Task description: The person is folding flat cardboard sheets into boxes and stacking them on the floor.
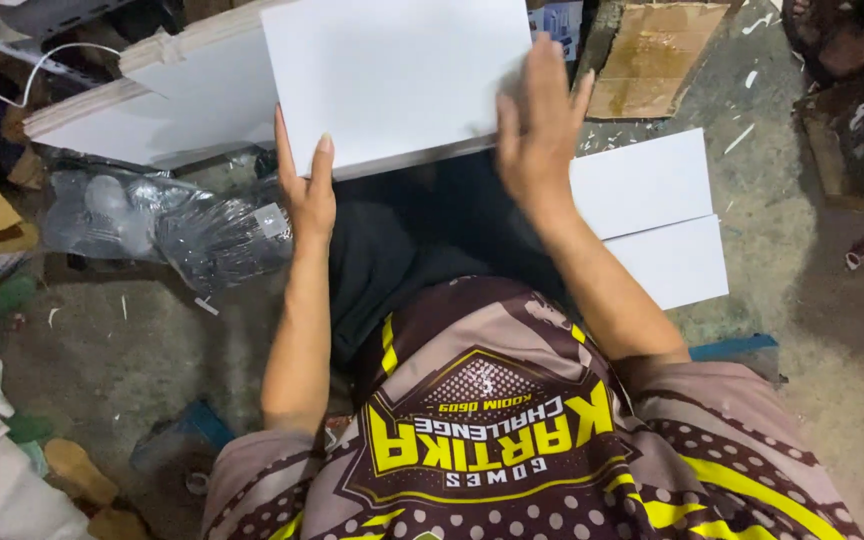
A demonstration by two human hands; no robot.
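A white rectangular board [397, 75] lies tilted over my lap, its near edge showing a thin wooden side. My left hand [304, 185] grips that board's near left corner, thumb on top. My right hand [537, 130] lies flat with fingers spread on the board's right edge. Under it sits a longer white board [162, 115] with a plywood edge, reaching off to the left.
Two more white boards [657, 215] lie on the concrete floor to my right. Clear plastic-wrapped bundles [167, 225] rest at the left. A piece of brown cardboard [652, 55] is at the top right; cloth scraps and clutter fill the lower left.
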